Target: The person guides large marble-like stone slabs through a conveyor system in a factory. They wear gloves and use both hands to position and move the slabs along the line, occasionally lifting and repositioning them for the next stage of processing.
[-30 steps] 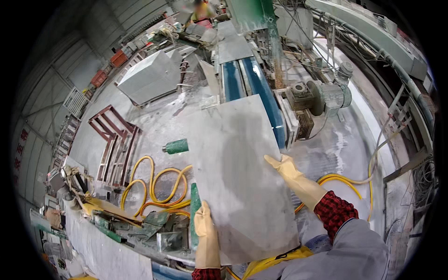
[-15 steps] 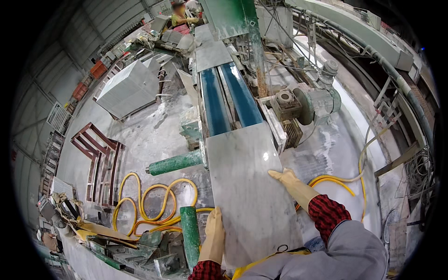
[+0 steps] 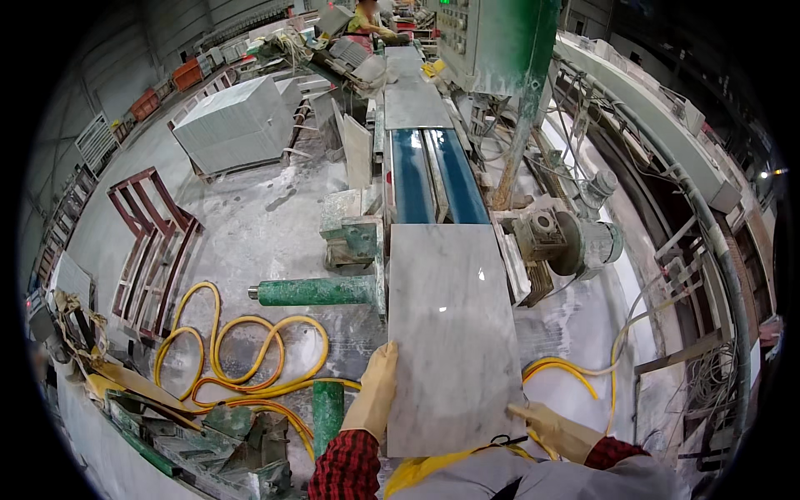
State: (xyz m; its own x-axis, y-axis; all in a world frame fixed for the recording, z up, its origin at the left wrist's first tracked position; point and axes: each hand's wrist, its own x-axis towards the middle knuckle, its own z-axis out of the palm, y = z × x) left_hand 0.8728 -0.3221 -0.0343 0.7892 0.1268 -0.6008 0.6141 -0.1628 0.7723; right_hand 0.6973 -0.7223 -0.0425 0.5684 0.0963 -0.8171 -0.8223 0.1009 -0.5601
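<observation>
A long grey-white stone slab [image 3: 450, 333] lies flat in front of me, its far end at the near end of two blue conveyor belts [image 3: 411, 179]. My left hand [image 3: 375, 392], in a cream glove, grips the slab's left edge. My right hand [image 3: 550, 429], gloved alike, holds its right edge close to the near corner, with the fingers partly hidden. Further along the line, another pale slab [image 3: 419, 104] lies over the belts.
Left of the line are a green roller [image 3: 315, 291], a looped yellow hose [image 3: 271, 321], a reddish-brown metal rack [image 3: 154, 250] and a stack of slabs [image 3: 237, 125]. A motor [image 3: 587, 242] stands at right, below a green control cabinet [image 3: 500, 42]. Another person [image 3: 367, 25] works at the far end.
My right hand has slid back along the right edge toward the near corner. My left hand stays on the left edge. The view has turned, so the slab now appears straighter.
</observation>
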